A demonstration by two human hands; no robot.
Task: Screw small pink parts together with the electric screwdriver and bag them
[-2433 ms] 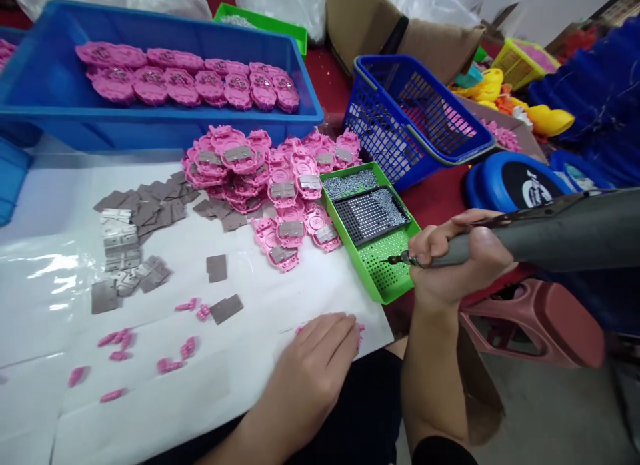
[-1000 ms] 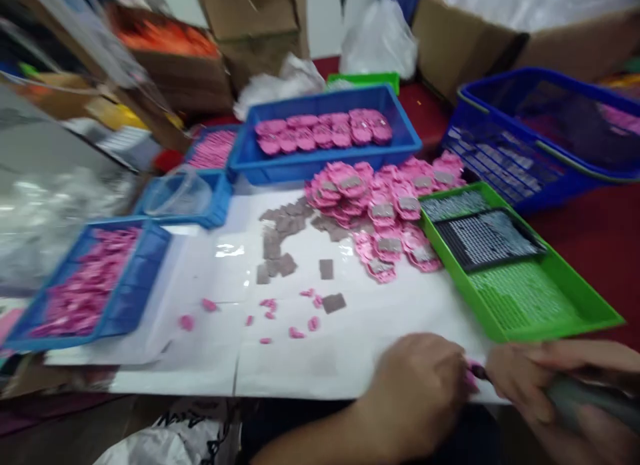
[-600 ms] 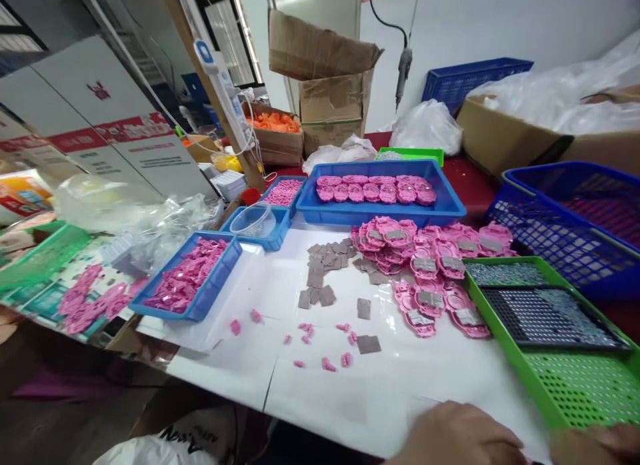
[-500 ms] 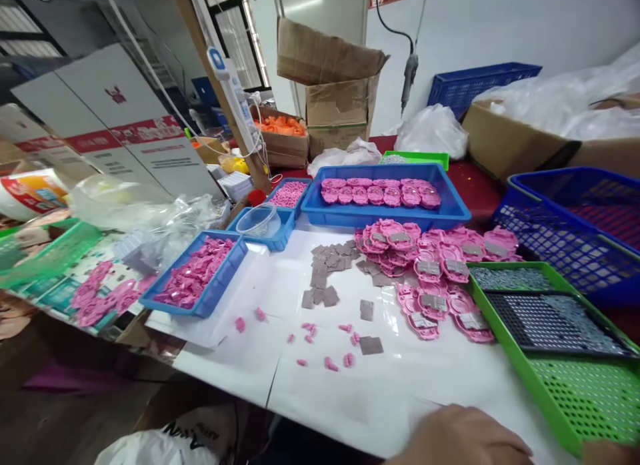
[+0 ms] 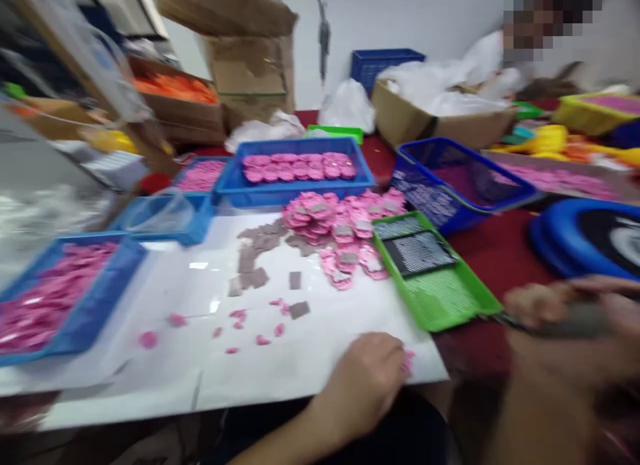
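My left hand [image 5: 367,378] rests on the white table sheet near its front edge. Its fingers curl over a pink plastic part [image 5: 409,363], which is mostly hidden under them. At the right, blurred by motion, my right hand [image 5: 543,305] is wrapped around a grey-green electric screwdriver [image 5: 575,320]. The tool's dark, thin tip points left, to the near corner of a green tray [image 5: 487,298]. In that tray sit small silvery screws and a black perforated insert [image 5: 417,253]. Pink shells [image 5: 345,231] with grey plates on them are heaped beyond the tray's left side.
Loose grey plates [image 5: 250,255] and small pink pieces [image 5: 263,340] lie mid-table. Blue trays of pink parts stand left [image 5: 135,251] and at the back [image 5: 295,198]. A blue basket [image 5: 445,215] and round blue object [image 5: 590,238] are at the right. A person is behind.
The view has swung right, bringing the blue round object and a person into sight. My right hand, barely visible before, now shows with the screwdriver. A pink part now shows under my left hand.
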